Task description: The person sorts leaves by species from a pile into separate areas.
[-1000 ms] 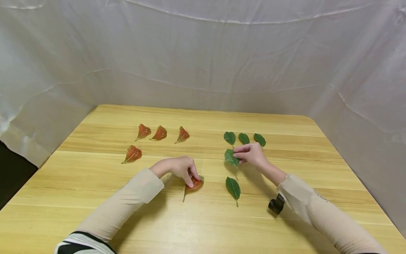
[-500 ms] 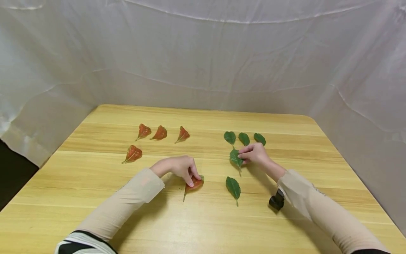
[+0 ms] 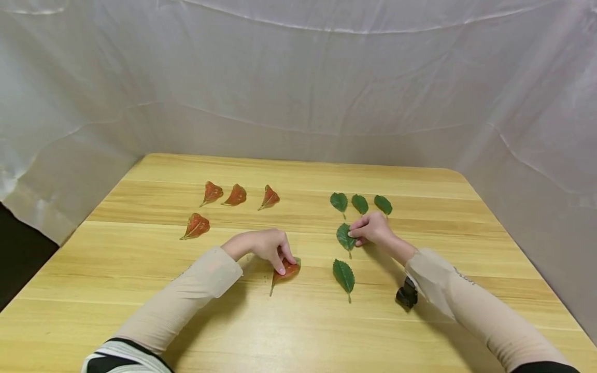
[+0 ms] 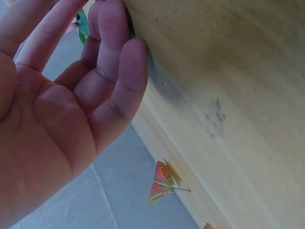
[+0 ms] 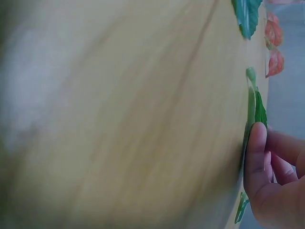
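Observation:
My left hand (image 3: 271, 247) is low over the front middle of the table, thumb and forefinger on a red leaf (image 3: 285, 273) whose stem points toward me. The left wrist view shows the palm and loosely bent other fingers (image 4: 129, 76); that leaf is out of its sight. Right of it, my right hand (image 3: 373, 229) pinches a toothed green leaf (image 3: 344, 236) by its right edge, stem toward me. In the right wrist view, thumb and fingers hold this green leaf (image 5: 260, 110) close to the tabletop. Another green leaf (image 3: 343, 275) lies just nearer to me.
Three red leaves (image 3: 236, 195) lie in a row at the back left, with one more red leaf (image 3: 196, 226) in front. Three green leaves (image 3: 360, 203) form a row behind my right hand. A black wrist camera (image 3: 407, 294) hangs below the right sleeve. Pale curtains surround the wooden table (image 3: 298, 331).
My right hand has shifted slightly right and down with the green leaf, which now sits lower, below the back green row. The left hand stays on the red leaf.

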The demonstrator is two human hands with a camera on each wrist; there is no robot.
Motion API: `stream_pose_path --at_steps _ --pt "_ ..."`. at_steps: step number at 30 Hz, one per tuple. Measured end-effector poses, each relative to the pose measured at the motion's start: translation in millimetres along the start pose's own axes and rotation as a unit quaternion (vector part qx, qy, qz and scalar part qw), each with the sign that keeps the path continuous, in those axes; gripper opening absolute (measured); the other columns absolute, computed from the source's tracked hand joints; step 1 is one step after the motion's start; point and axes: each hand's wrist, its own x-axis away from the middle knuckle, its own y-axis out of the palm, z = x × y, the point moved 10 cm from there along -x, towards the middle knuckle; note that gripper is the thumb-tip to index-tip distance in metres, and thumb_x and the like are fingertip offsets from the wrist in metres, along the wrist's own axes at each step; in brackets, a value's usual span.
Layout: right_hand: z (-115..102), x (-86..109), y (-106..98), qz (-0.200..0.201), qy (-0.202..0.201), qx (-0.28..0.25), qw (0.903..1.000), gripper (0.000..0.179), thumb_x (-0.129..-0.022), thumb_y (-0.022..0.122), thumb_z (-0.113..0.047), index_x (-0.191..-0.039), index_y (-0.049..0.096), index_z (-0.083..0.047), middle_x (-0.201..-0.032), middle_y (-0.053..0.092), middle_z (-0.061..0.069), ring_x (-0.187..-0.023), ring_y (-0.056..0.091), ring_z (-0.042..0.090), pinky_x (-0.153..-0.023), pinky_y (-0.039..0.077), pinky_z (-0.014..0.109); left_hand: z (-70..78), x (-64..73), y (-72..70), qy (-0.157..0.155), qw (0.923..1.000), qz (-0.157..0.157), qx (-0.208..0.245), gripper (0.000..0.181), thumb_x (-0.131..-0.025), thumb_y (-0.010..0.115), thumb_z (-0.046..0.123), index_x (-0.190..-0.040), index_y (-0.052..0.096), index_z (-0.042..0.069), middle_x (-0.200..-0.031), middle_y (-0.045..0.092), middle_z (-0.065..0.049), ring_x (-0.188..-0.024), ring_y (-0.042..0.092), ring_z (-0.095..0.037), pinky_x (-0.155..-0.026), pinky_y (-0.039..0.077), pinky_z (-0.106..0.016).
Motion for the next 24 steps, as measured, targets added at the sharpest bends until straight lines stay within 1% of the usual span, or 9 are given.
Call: stream_pose_path --at_steps 4,13,20,24 --pt "1 -1.1 1 -0.003 -0.001 0.006 1.0000 0.010 -0.074 0.066 0.009 -0.082 0.064 0.014 -0.069 0.062 0.010 -0.043 0.056 0.014 -0.049 0.050 0.028 -0.6 -0.3 0.2 0.000 1.0000 0.000 0.002 0.031 -0.070 0.075 0.009 -0.100 0.069 0.004 -0.084 0.067 0.002 -0.053 0.039 -0.004 -0.051 0.033 -0.016" --pt "0 -0.8 1 -0.003 -0.007 0.030 0.9995 0.013 -0.074 0.068 0.005 -0.085 0.063 0.012 -0.066 0.062 0.007 -0.045 0.056 0.013 -0.049 0.050 0.028 -0.2 -0.4 -0.4 0.005 1.0000 0.001 -0.001 0.031 -0.070 0.075 0.009 -0.099 0.069 0.004 -0.081 0.067 0.002 -0.053 0.038 -0.004 -0.050 0.033 -0.016" --pt "-9 4.7 -5 0.001 -0.054 0.059 0.9968 0.015 -0.077 0.068 -0.002 -0.087 0.066 0.009 -0.065 0.062 0.007 -0.052 0.055 0.015 -0.051 0.049 0.030 1.0 -0.4 -0.4 0.008 0.9999 0.002 -0.007 0.031 -0.069 0.075 0.009 -0.099 0.069 0.004 -0.083 0.067 0.001 -0.053 0.039 -0.003 -0.051 0.033 -0.016" --pt "-14 9.4 -8 0.001 -0.076 0.079 0.9940 0.014 -0.077 0.068 -0.004 -0.086 0.067 0.007 -0.065 0.062 0.007 -0.052 0.054 0.016 -0.050 0.048 0.029 1.2 -0.4 -0.1 0.011 0.9999 0.002 -0.008 0.031 -0.070 0.075 0.010 -0.099 0.069 0.004 -0.084 0.067 0.001 -0.053 0.038 -0.003 -0.050 0.033 -0.016"
